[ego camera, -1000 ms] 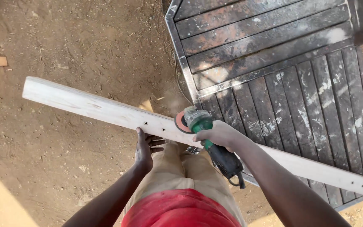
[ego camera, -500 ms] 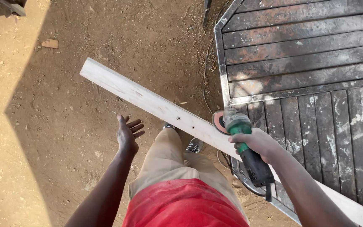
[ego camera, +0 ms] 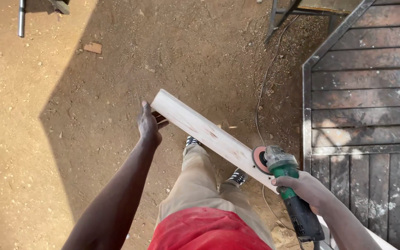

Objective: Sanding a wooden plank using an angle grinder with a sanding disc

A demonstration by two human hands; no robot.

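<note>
A long pale wooden plank [ego camera: 200, 129] runs from the middle of the view down to the lower right. My left hand [ego camera: 148, 125] grips its near end from below, fingers curled under the wood. My right hand [ego camera: 302, 187] is closed around the green and black body of an angle grinder [ego camera: 283, 185]. The grinder's reddish sanding disc [ego camera: 259, 159] rests against the plank's edge. The far end of the plank is hidden behind my right arm.
A dark slatted metal-framed panel [ego camera: 362, 106] lies on the right. A thin power cord [ego camera: 265, 78] trails over the brown dirt ground [ego camera: 70, 139]. Metal stand legs [ego camera: 278, 14] are at the top, a metal pipe [ego camera: 21, 18] at top left, a wood scrap [ego camera: 92, 47] nearby.
My left hand, open and off the wood half a second ago, has taken hold of the plank's end. The view has shifted left, so the panel and plank sit farther right.
</note>
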